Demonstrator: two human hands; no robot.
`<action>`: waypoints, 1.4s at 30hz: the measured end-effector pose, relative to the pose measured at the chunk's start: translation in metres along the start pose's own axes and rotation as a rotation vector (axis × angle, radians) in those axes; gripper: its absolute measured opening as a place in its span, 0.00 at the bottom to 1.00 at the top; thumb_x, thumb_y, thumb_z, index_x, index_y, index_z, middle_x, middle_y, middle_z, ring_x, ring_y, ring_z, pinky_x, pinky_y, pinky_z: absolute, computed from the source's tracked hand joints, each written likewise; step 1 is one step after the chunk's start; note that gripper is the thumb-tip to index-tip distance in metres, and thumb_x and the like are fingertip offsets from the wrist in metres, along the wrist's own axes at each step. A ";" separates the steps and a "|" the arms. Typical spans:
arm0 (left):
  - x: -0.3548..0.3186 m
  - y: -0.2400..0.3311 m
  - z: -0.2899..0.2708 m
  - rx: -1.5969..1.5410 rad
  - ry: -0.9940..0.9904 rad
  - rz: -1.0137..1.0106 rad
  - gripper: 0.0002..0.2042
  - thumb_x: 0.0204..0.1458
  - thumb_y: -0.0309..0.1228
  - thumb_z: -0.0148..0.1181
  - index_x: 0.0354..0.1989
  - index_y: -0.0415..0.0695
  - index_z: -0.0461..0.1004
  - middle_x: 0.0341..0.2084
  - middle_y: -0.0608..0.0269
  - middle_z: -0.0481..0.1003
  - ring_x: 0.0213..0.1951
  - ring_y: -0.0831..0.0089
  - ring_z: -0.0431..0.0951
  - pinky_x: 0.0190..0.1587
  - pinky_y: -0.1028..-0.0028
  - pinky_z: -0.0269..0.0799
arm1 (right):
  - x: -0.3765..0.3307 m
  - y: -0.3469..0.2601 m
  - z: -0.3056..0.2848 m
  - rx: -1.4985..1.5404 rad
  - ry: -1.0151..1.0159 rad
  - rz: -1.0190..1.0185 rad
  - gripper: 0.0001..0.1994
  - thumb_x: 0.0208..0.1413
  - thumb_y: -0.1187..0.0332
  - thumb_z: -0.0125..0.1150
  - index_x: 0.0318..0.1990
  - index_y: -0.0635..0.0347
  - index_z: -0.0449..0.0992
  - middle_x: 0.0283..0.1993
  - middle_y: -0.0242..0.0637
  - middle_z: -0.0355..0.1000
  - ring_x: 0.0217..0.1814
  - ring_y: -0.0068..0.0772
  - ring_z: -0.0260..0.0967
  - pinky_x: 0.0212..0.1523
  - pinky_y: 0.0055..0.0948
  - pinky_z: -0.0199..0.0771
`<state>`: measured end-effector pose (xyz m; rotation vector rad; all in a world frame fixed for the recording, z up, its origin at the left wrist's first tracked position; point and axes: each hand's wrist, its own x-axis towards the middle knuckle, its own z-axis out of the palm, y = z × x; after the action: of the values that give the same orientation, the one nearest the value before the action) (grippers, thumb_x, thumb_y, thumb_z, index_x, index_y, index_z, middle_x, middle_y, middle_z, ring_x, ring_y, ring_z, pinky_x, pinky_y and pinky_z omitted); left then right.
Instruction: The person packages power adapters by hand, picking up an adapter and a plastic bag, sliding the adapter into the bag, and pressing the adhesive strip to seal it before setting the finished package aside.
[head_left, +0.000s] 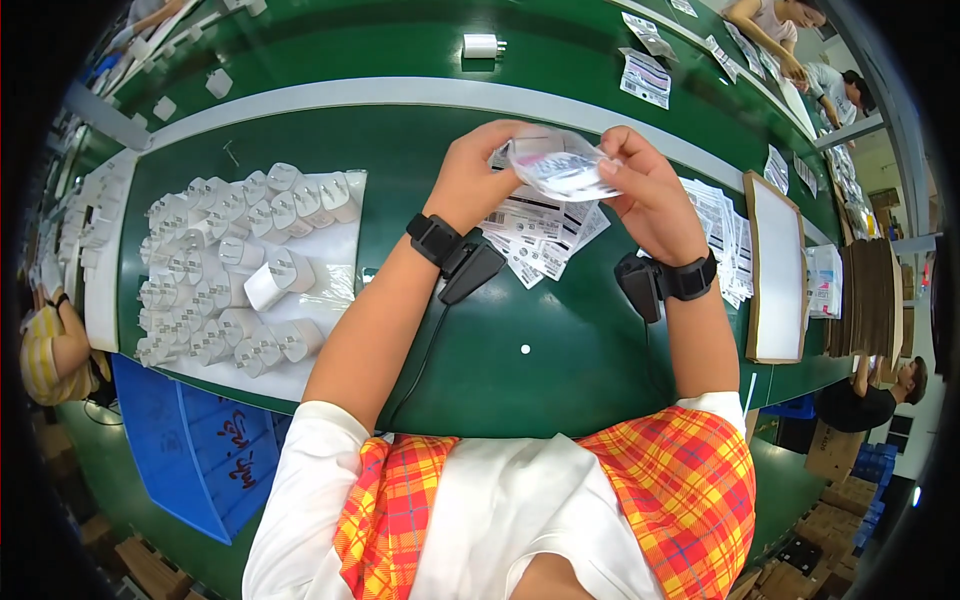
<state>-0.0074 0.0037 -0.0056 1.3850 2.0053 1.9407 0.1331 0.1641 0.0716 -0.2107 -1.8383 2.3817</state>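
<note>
A small clear plastic pouch with white and pink printing is raised over the green table, gripped at both ends. My left hand pinches its left end. The thumb and fingers of my right hand close on its right edge. Below the pouch lies a fanned pile of white printed packets, partly hidden by my hands. Another stack of printed packets lies right of my right wrist. At my left, many white plug chargers stand with their prongs up on a white sheet.
A shallow cardboard tray with a white inside lies at the right, beside stacked brown cardboard. Across the white rail, a single charger and loose packets lie on green surface. A blue bin stands lower left. Co-workers sit nearby.
</note>
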 end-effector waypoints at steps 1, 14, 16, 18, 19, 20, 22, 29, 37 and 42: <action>-0.001 -0.001 -0.001 -0.085 -0.013 -0.124 0.18 0.53 0.32 0.60 0.50 0.36 0.75 0.42 0.56 0.78 0.44 0.71 0.78 0.47 0.71 0.72 | -0.001 -0.002 0.002 -0.013 -0.058 0.001 0.12 0.60 0.66 0.60 0.47 0.57 0.68 0.44 0.29 0.70 0.43 0.18 0.66 0.47 0.21 0.68; -0.007 0.004 0.006 -0.275 0.026 -0.389 0.15 0.61 0.37 0.54 0.43 0.36 0.77 0.32 0.58 0.79 0.35 0.73 0.76 0.40 0.73 0.71 | 0.009 0.040 -0.010 -0.432 0.295 0.104 0.13 0.63 0.62 0.58 0.38 0.65 0.79 0.28 0.27 0.72 0.30 0.19 0.64 0.37 0.21 0.65; -0.007 0.003 0.006 -0.265 0.006 -0.354 0.14 0.61 0.36 0.54 0.43 0.37 0.77 0.32 0.57 0.79 0.36 0.71 0.76 0.40 0.72 0.70 | 0.015 0.040 -0.020 -0.430 0.243 -0.012 0.12 0.63 0.65 0.58 0.41 0.66 0.79 0.31 0.28 0.74 0.32 0.20 0.66 0.39 0.21 0.67; -0.004 -0.002 0.001 -0.133 0.002 -0.246 0.11 0.59 0.34 0.55 0.43 0.42 0.78 0.34 0.59 0.79 0.41 0.68 0.75 0.45 0.69 0.68 | 0.019 0.042 -0.031 -0.432 0.221 -0.068 0.11 0.63 0.66 0.57 0.43 0.66 0.79 0.32 0.29 0.75 0.34 0.21 0.67 0.40 0.22 0.68; -0.005 -0.004 -0.001 -0.069 0.000 -0.191 0.10 0.58 0.33 0.56 0.43 0.44 0.79 0.35 0.59 0.79 0.44 0.67 0.74 0.48 0.68 0.66 | 0.021 0.046 -0.039 -0.488 0.153 -0.092 0.11 0.62 0.67 0.57 0.44 0.65 0.79 0.33 0.30 0.76 0.34 0.22 0.69 0.40 0.23 0.69; -0.007 -0.005 -0.006 -0.073 0.001 -0.193 0.10 0.58 0.33 0.56 0.43 0.44 0.79 0.35 0.59 0.79 0.44 0.67 0.74 0.48 0.68 0.66 | 0.022 0.047 -0.042 -0.544 0.084 -0.113 0.10 0.61 0.69 0.57 0.44 0.64 0.79 0.34 0.31 0.76 0.34 0.24 0.70 0.40 0.25 0.71; -0.012 -0.006 -0.016 0.317 -0.332 -0.144 0.09 0.56 0.31 0.58 0.44 0.49 0.79 0.43 0.63 0.78 0.51 0.65 0.71 0.54 0.66 0.60 | 0.017 0.046 -0.049 -0.602 0.015 -0.129 0.10 0.60 0.70 0.57 0.45 0.63 0.80 0.35 0.31 0.77 0.35 0.26 0.72 0.40 0.26 0.72; -0.030 0.004 -0.015 0.486 -0.468 -0.073 0.09 0.52 0.29 0.59 0.40 0.51 0.79 0.47 0.74 0.78 0.56 0.63 0.67 0.59 0.60 0.51 | -0.015 0.023 0.001 -1.223 -0.289 -0.176 0.11 0.49 0.74 0.61 0.41 0.60 0.82 0.43 0.43 0.78 0.45 0.45 0.74 0.49 0.36 0.72; -0.034 0.009 -0.006 0.557 -0.436 -0.040 0.12 0.50 0.30 0.61 0.44 0.53 0.78 0.51 0.76 0.75 0.57 0.61 0.65 0.59 0.58 0.52 | -0.001 0.051 0.019 -1.445 -0.213 -0.252 0.06 0.47 0.73 0.63 0.34 0.61 0.81 0.33 0.41 0.75 0.37 0.45 0.71 0.42 0.39 0.72; -0.037 0.009 0.000 0.628 -0.430 -0.035 0.15 0.50 0.31 0.61 0.48 0.55 0.77 0.54 0.76 0.73 0.58 0.62 0.65 0.60 0.56 0.51 | 0.001 0.051 0.015 -1.344 -0.225 -0.229 0.03 0.48 0.74 0.62 0.32 0.63 0.77 0.33 0.40 0.72 0.38 0.45 0.69 0.41 0.38 0.70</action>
<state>0.0197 -0.0196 -0.0183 1.6619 2.4580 0.8906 0.1283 0.1374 0.0258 0.1649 -3.0030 0.7137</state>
